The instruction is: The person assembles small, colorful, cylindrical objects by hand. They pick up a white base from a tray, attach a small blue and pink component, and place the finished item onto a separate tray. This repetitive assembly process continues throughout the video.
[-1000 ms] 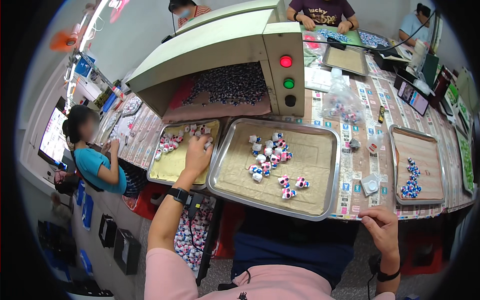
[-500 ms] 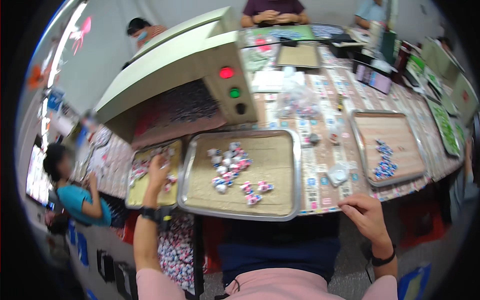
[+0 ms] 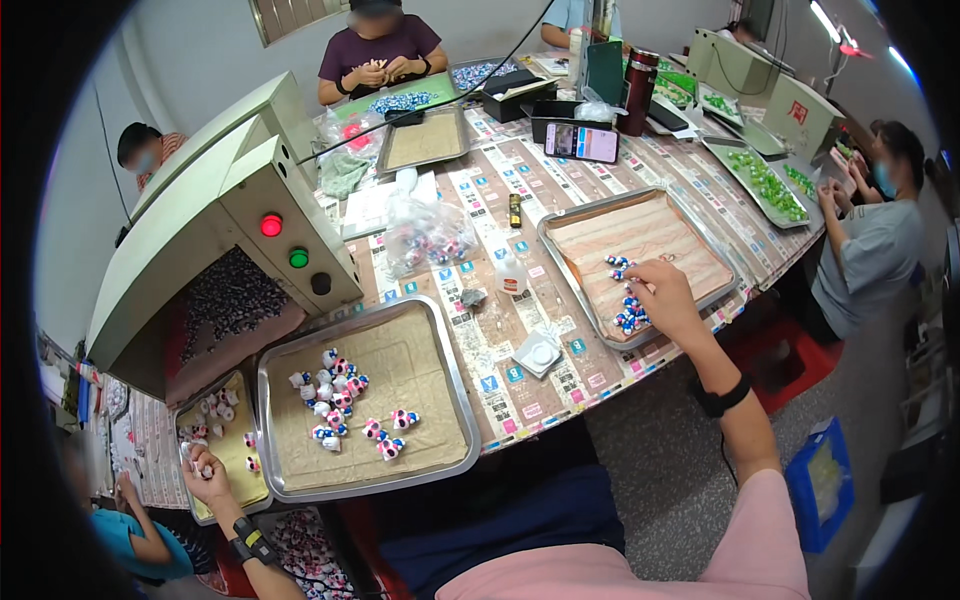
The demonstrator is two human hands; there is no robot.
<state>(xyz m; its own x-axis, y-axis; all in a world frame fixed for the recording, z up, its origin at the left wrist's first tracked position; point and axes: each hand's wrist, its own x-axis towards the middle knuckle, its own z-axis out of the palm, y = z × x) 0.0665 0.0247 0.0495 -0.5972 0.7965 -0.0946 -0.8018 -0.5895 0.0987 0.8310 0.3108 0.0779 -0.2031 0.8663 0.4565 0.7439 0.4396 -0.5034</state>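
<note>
My left hand [image 3: 210, 482] is at the near end of the narrow yellow-lined tray [image 3: 243, 478], its fingers curled around a small white figurine piece [image 3: 203, 471]. More pink and white pieces lie in that tray. Over the right tray [image 3: 570, 235], my right hand [image 3: 664, 296] has thumb and fingers pinched together among small blue-and-white pieces [image 3: 629, 318]. Whatever is between those fingertips is hidden. The large middle tray [image 3: 290, 475], lined with tan paper, holds a cluster of small white, pink and blue figurines [image 3: 340, 385] and a smaller group nearer me.
A beige machine [image 3: 240, 200] with red and green lights stands behind the left trays. A plastic bag of pieces [image 3: 430, 235], a small white bottle [image 3: 510, 275] and a white square dish [image 3: 538, 352] sit between trays. Co-workers sit around the table. A propped phone [image 3: 582, 143] stands farther back.
My view has turned to the right. My right hand has gone from the table's front edge to the pieces in the right tray. My left hand stays at the narrow tray.
</note>
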